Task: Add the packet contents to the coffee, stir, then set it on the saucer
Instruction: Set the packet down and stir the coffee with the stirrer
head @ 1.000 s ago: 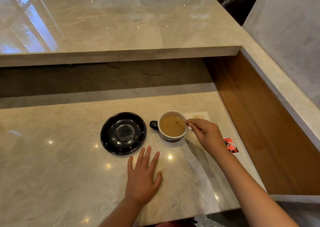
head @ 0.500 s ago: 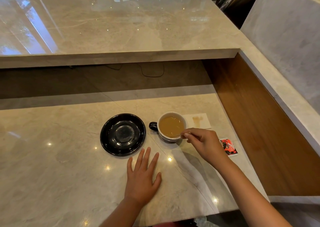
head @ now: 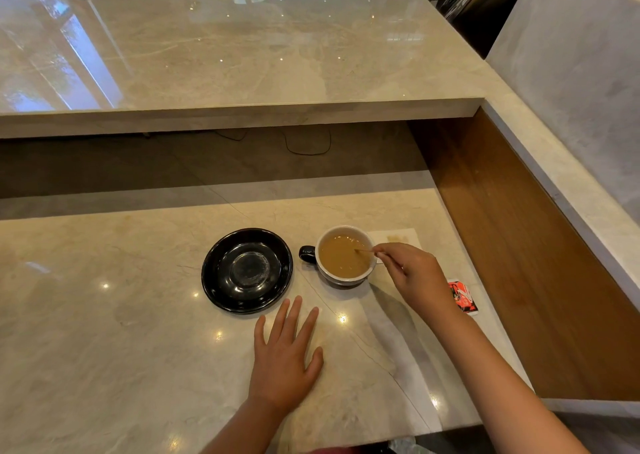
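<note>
We see the marble counter (head: pixel 104 332) under our flat left hand (head: pixel 284 360), fingers spread, gripping nothing. Black saucer (head: pixel 247 270) sits empty just beyond those fingertips. Cup (head: pixel 346 256) of coffee stands beside it, at our right hand (head: pixel 412 277), whose fingers pinch a thin stick (head: pixel 363 250), tip in the coffee. Red packet (head: pixel 462 296) lies right of that wrist.

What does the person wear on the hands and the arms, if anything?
Nothing that shows. The left hand and the right hand are bare: no gloves, rings, watch or bracelet. Both forearms are uncovered up to the frame edge, with no sleeve in view.
</note>
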A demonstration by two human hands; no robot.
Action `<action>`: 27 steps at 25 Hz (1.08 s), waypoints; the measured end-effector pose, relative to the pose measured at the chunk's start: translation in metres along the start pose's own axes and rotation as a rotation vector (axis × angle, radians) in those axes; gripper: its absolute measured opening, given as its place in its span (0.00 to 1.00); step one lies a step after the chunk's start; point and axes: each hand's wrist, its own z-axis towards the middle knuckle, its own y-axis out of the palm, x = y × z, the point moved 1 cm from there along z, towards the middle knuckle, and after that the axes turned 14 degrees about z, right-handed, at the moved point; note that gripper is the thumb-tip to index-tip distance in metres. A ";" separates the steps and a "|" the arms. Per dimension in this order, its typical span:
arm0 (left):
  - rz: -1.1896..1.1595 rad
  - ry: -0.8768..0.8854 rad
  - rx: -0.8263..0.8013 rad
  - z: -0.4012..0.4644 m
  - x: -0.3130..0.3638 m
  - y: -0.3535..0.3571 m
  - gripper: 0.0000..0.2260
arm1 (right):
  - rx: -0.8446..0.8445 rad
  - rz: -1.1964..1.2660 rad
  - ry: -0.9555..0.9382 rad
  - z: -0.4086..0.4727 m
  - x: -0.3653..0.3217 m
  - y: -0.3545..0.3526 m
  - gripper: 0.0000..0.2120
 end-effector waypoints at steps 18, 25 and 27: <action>-0.032 0.011 0.008 -0.001 -0.001 -0.001 0.26 | 0.260 0.638 0.499 -0.030 -0.014 0.002 0.09; -0.032 0.016 0.009 0.000 -0.001 0.000 0.26 | 0.345 0.712 0.544 -0.037 -0.012 -0.015 0.08; -0.034 0.016 0.010 0.000 -0.002 0.000 0.26 | 0.366 0.725 0.555 -0.040 -0.010 -0.021 0.08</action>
